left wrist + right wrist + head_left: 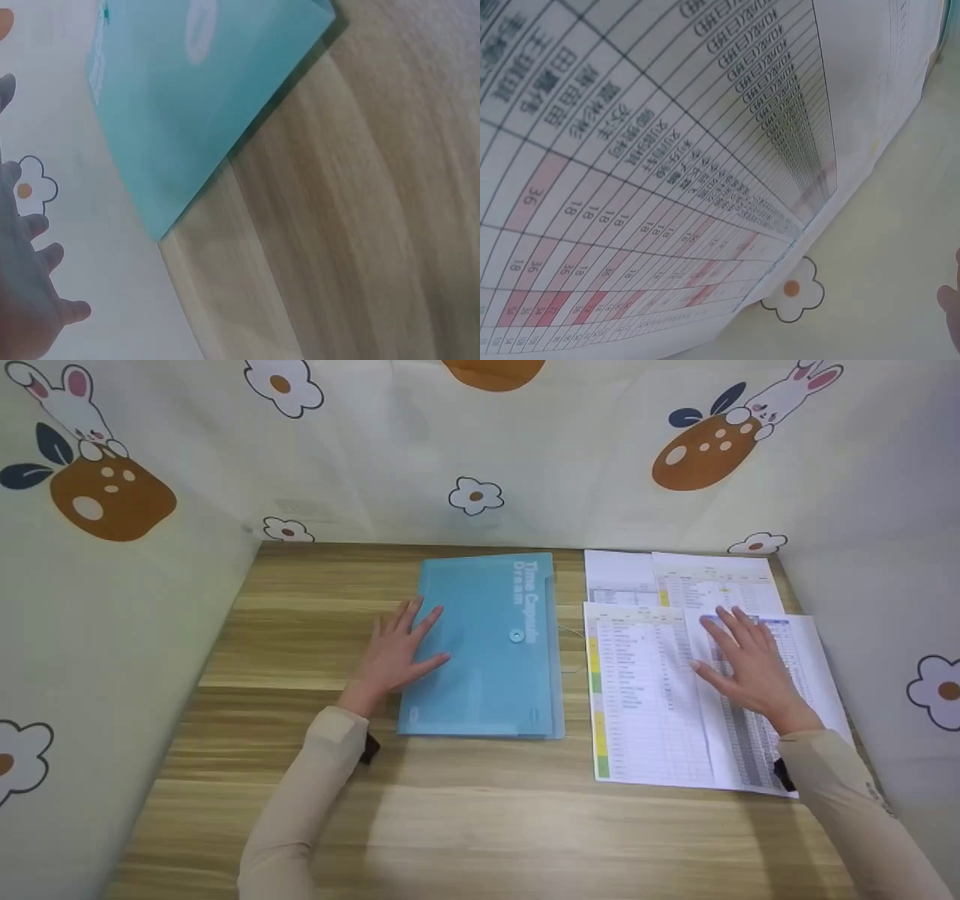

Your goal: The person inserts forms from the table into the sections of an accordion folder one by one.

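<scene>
Blue folder (pixel 472 682): lying flat at the centre of the head frame, its long sides running up the frame. White lettering (pixel 525 600) at its upper right; round button (pixel 517 636) on the right half of its face. Thin cord (pixel 574 631) extends from the right edge toward the papers.

Left hand (pixel 390 656): fingers extended and spread, reaching over the folder's left edge. Contact with the cover: cannot tell.

Right hand (pixel 757 682): right side of the head frame, fingers extended and slightly apart, above the printed sheets (pixel 645 727). Contact with the paper: cannot tell. Sheets overlap, two nearer the bottom of the frame, two behind; yellow and green strips mark the left margin of the front left one. Right wrist view: printed table with pink and red cells.

Wood-grain counter (pixel 480 825) beneath everything; patterned cloth (pixel 390 450) across the top.
</scene>
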